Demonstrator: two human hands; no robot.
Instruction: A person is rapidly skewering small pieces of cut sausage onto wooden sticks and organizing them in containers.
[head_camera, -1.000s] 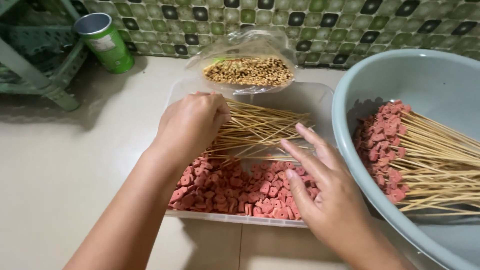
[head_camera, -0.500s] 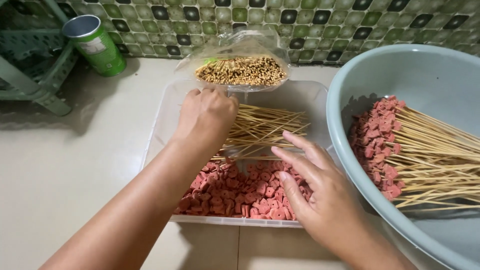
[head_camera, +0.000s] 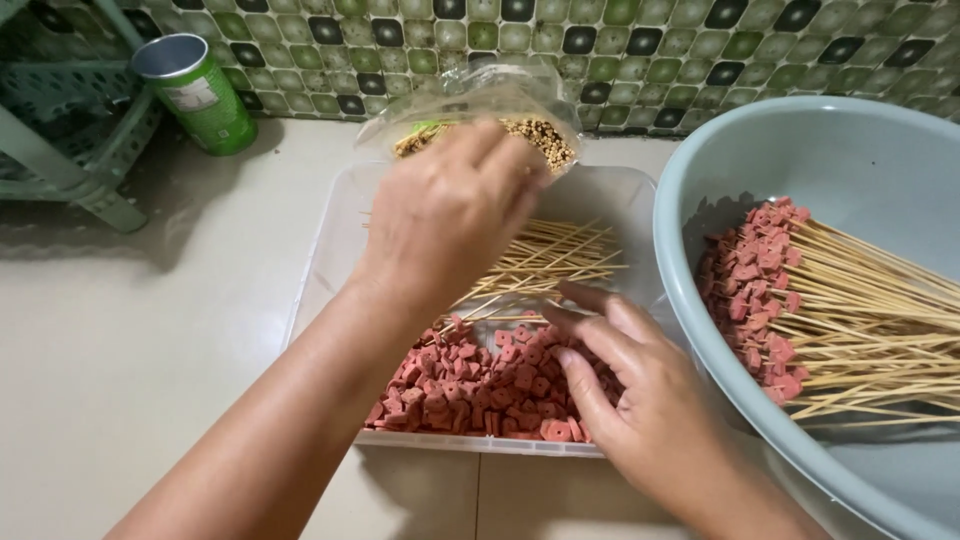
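Observation:
A clear plastic tray (head_camera: 330, 250) holds loose bamboo skewers (head_camera: 550, 262) at its far side and a heap of small pink meat pieces (head_camera: 470, 385) at its near side. My left hand (head_camera: 445, 215) hovers over the far end of the tray, its fingertips curled down at the mouth of a clear bag of brown grains (head_camera: 545, 138). What those fingers grip is hidden. My right hand (head_camera: 630, 395) rests on the right end of the pink heap, fingers stretched out and touching the pieces.
A big grey-blue basin (head_camera: 810, 150) at the right holds several skewers threaded with pink pieces (head_camera: 755, 290). A green can (head_camera: 195, 90) and a green plastic rack (head_camera: 60, 140) stand at the back left against a tiled wall. The floor is pale tile.
My left hand has lifted off the loose skewers and moved away from me to the grain bag. My right hand has lowered onto the pink pieces.

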